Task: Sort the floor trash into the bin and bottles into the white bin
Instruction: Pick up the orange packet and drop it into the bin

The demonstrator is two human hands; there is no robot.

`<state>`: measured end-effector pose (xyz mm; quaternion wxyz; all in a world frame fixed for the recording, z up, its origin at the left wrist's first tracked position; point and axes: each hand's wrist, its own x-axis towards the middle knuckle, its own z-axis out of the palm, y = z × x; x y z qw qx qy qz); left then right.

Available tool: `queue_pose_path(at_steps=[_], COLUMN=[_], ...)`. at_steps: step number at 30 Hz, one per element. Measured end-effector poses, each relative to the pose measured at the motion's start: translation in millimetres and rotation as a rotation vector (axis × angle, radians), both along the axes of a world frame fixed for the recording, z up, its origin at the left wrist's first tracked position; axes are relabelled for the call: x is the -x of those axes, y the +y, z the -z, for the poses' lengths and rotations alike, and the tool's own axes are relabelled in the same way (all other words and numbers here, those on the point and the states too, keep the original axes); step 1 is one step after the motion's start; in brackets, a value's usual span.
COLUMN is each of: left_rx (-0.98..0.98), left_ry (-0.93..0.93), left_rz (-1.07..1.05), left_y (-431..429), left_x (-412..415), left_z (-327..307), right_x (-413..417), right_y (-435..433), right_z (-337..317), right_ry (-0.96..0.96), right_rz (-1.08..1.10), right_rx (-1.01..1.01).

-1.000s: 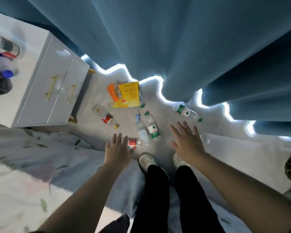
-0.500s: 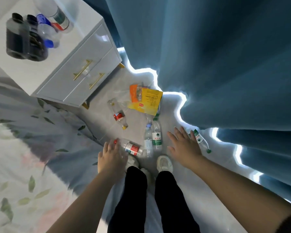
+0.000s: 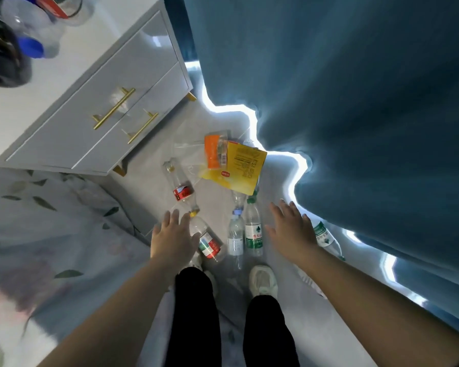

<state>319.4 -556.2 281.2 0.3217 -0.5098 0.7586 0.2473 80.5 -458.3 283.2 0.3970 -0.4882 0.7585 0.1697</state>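
Note:
Several empty plastic bottles lie on the grey floor ahead of my shoes. A red-labelled bottle [image 3: 208,243] lies right beside my left hand [image 3: 173,238], which hovers open with fingers spread. A green-labelled bottle [image 3: 253,234] and a clear bottle with a blue cap [image 3: 235,237] lie side by side between my hands. My right hand [image 3: 292,229] is open above the floor; another green-labelled bottle [image 3: 323,237] shows partly behind it by the curtain. Farther off lie a red-labelled bottle with a yellow cap [image 3: 180,186], a yellow wrapper [image 3: 239,165] and an orange packet [image 3: 215,151]. No bin is visible.
A white nightstand [image 3: 96,109] with gold handles stands at upper left, bottles [image 3: 29,35] on its top. A bed with leaf-print bedding [image 3: 51,234] fills the left. Blue curtains [image 3: 355,102] hang along the right, light leaking under them. My legs and white shoes [image 3: 263,280] are at the bottom.
The view has swung right and closer to the floor; the nightstand now looms larger at upper left. Both hands have stayed open, reaching lower toward the bottles.

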Motion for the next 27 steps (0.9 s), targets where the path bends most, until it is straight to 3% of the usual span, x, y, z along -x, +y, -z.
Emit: queue_pose_path(at_steps=[9, 14, 18, 22, 24, 27], left_rx=[0.073, 0.188, 0.155, 0.121, 0.126, 0.182], left_ry=[0.026, 0.003, -0.088, -0.14, -0.1, 0.057], left_rz=[0.23, 0.229, 0.226, 0.196, 0.177, 0.242], left_y=[-97, -138, -161, -171, -176, -181], left_x=[39, 48, 56, 51, 43, 35], left_z=[194, 269, 312, 347, 363, 374], right_x=[-7, -6, -2, -19, -32, -41], right_y=[-76, -99, -117, -152, -175, -204], right_z=[182, 247, 280, 308, 323, 339], right_ry=[0.013, 0.022, 0.217, 0.253, 0.248, 0.197], right_rz=[0.272, 0.414, 0.083, -0.265, -0.336, -0.263], right_rx=[0.083, 0.186, 0.328, 0.399, 0.36, 0.292])
